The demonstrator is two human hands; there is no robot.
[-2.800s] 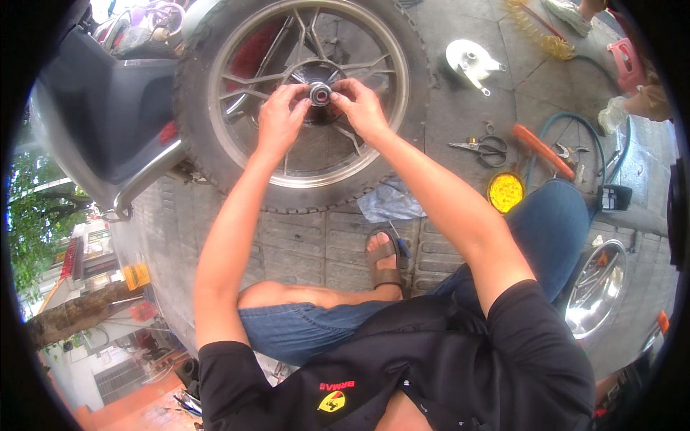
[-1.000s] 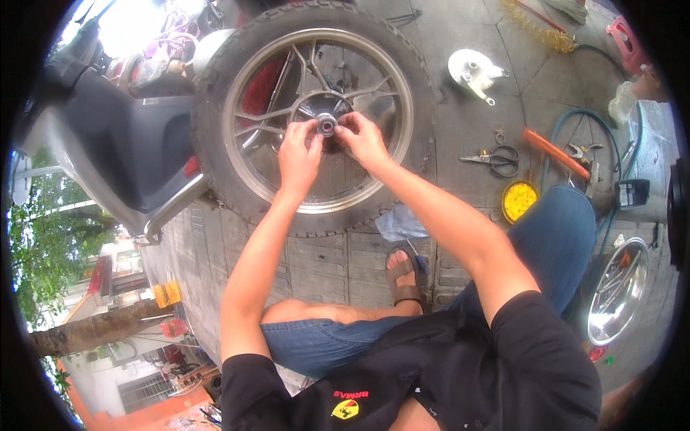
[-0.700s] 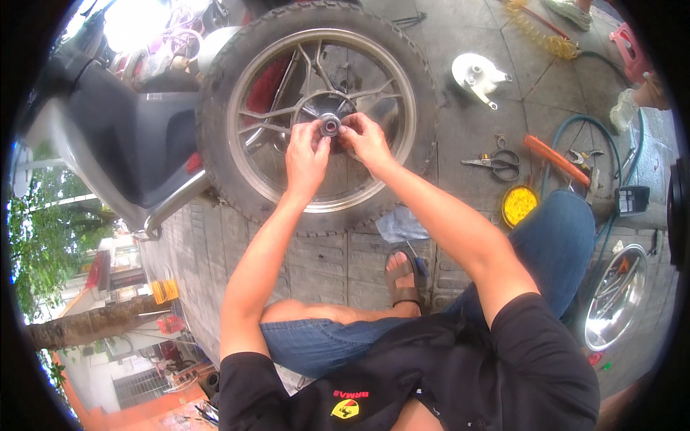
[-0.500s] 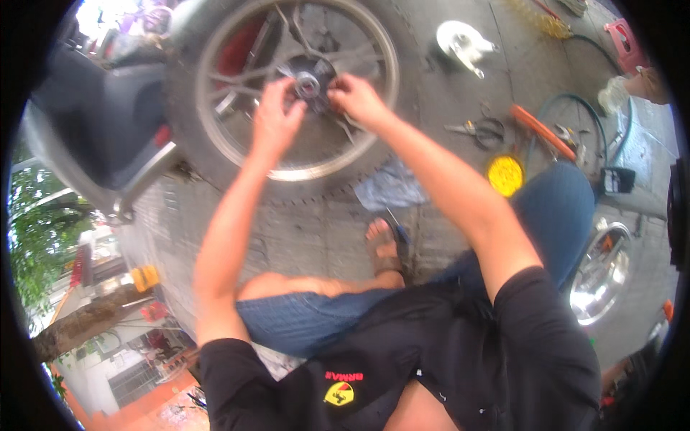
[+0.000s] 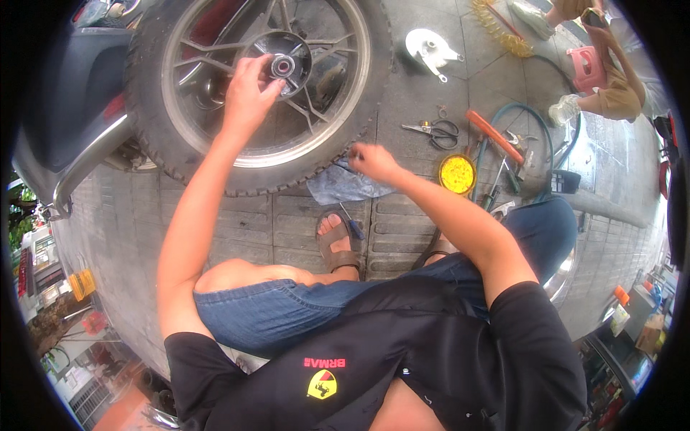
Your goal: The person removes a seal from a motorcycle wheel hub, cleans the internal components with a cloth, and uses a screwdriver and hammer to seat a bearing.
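A spoked wheel with a knobby tyre (image 5: pixel 144 93) lies flat ahead of me. My left hand (image 5: pixel 248 90) has its fingertips closed on the side of a small metal ring bearing (image 5: pixel 282 67) at the black hub (image 5: pixel 298 54). My right hand (image 5: pixel 374 161) is over the tyre's near edge and a grey-blue rag (image 5: pixel 334 188), fingers curled; whether they hold anything is unclear. Right of it are a yellow tub of grease (image 5: pixel 457 172) and scissors (image 5: pixel 438 133).
Motorcycle bodywork (image 5: pixel 72 100) is at left. At right lie a white brake plate (image 5: pixel 425 49), orange-handled tool (image 5: pixel 494 136), hose (image 5: pixel 535 109), pliers (image 5: pixel 521 140) and coiled air line (image 5: pixel 503 29). Another person (image 5: pixel 618 86) with a phone is beside a pink stool (image 5: pixel 586 65).
My right hand has left the bearing and moved down and right toward the tyre's edge. My left hand stays at the hub. The view has turned, showing more of the person at right.
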